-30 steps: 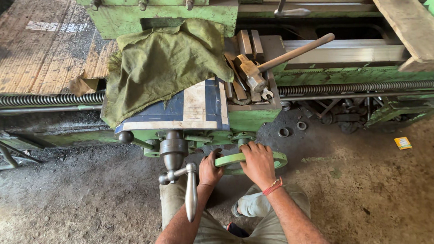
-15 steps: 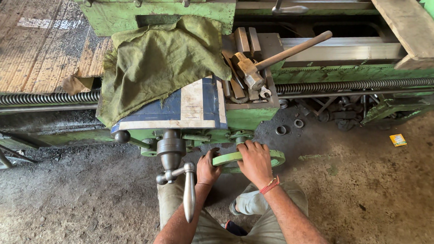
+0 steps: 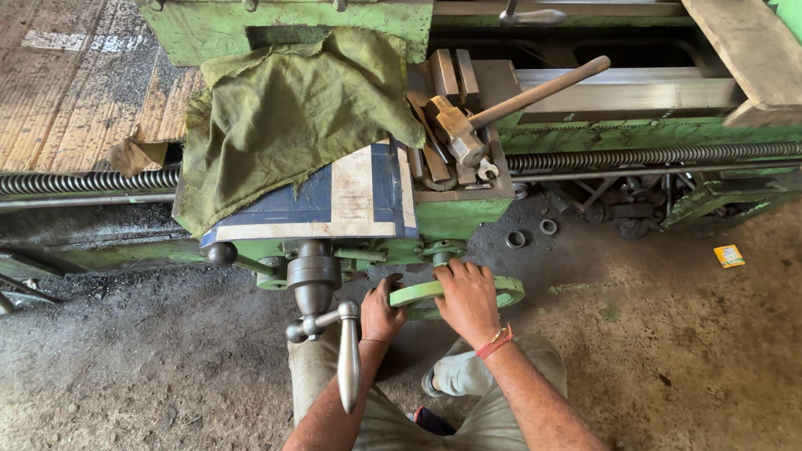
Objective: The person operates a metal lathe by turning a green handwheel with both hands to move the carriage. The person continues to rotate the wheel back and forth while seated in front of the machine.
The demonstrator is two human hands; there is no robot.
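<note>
A green lathe seen from above. At left, an olive cloth (image 3: 295, 121) drapes over the carriage, covering its top. Below it a steel crank handle (image 3: 347, 366) hangs down, just beside the left hand (image 3: 383, 313), which curls closed on the green handwheel (image 3: 505, 290) rim. The right hand (image 3: 467, 302) grips the rim's top. A hammer (image 3: 469, 126) rests above; open concrete floor (image 3: 701, 356) lies to the right.

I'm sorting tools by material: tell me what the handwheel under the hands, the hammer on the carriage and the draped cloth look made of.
Handwheel: probably cast metal, painted pale green like the machine body; both hands grip its rim.
Hammer: dull, worn steel-looking head; smooth brown handle, likely wood.
Cloth: coarse woven fabric, olive green, creased and stained, perhaps canvas.
</note>
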